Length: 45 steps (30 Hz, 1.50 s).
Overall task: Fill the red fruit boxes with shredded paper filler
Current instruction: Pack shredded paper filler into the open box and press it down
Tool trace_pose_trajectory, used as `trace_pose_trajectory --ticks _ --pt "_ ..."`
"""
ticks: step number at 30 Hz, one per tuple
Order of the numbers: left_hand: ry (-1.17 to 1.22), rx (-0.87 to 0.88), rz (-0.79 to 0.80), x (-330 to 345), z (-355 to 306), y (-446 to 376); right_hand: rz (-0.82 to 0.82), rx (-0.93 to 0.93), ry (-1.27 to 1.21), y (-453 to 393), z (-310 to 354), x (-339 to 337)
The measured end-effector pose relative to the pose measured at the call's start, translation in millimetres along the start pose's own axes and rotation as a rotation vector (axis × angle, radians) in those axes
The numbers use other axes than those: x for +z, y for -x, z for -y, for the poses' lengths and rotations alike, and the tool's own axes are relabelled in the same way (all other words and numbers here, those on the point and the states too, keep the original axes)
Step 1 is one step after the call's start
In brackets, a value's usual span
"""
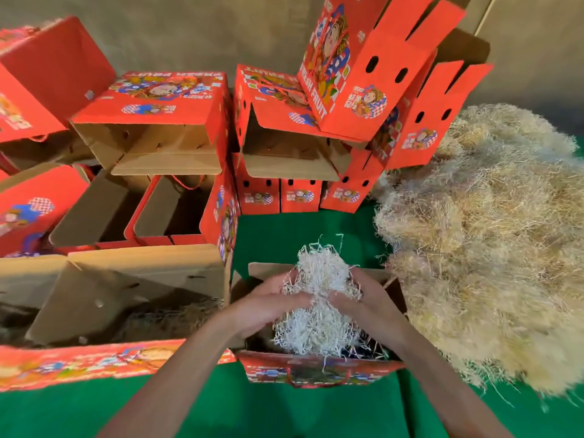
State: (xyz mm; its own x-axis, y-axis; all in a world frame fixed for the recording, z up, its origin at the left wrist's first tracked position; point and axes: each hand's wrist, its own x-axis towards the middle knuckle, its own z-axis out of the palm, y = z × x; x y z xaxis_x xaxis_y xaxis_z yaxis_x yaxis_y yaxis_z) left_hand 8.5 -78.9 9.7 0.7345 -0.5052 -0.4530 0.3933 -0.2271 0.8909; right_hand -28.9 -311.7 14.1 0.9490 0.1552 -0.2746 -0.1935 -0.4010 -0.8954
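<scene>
The green bench (284, 412) shows bare surface in front of and behind the open red box (319, 368). Right of that box lies the large filler pile (480, 248). Left of it, touching, sits a larger open box (110, 311) holding darker filler. Stacked empty boxes (164, 128) stand behind. Over the open red box, left hand (268, 301) and right hand (360, 298) grip a white filler clump (319, 298).

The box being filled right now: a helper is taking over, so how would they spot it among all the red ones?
Start at the big straw-coloured heap of shredded paper on the green table. Just left of it, nearest the person, stands a small open red box. Unlike the other boxes, both hands, left hand and right hand, hold a white paper clump over it.
</scene>
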Motion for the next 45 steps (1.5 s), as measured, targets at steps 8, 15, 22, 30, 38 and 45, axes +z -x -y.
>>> trace_pose_trajectory --ticks 8,15,22,30,38,45 --pt "-0.426 -0.125 -0.163 0 47 -2 0.316 0.240 0.350 14 -39 -6" --pt "-0.329 0.018 -0.357 -4 49 16 0.016 0.273 0.277 28 -55 -13" --pt "0.177 -0.208 -0.121 15 28 17 0.294 0.359 -0.533 8 -36 -12" --pt "0.131 -0.073 -0.009 17 18 2 0.357 0.233 -0.097 -7 -19 -7" --pt "-0.379 -0.212 -0.287 10 20 13 0.272 0.148 0.204 6 -18 -28" --pt "-0.688 -0.104 -0.460 4 21 20 0.052 0.192 0.432 19 -31 -53"
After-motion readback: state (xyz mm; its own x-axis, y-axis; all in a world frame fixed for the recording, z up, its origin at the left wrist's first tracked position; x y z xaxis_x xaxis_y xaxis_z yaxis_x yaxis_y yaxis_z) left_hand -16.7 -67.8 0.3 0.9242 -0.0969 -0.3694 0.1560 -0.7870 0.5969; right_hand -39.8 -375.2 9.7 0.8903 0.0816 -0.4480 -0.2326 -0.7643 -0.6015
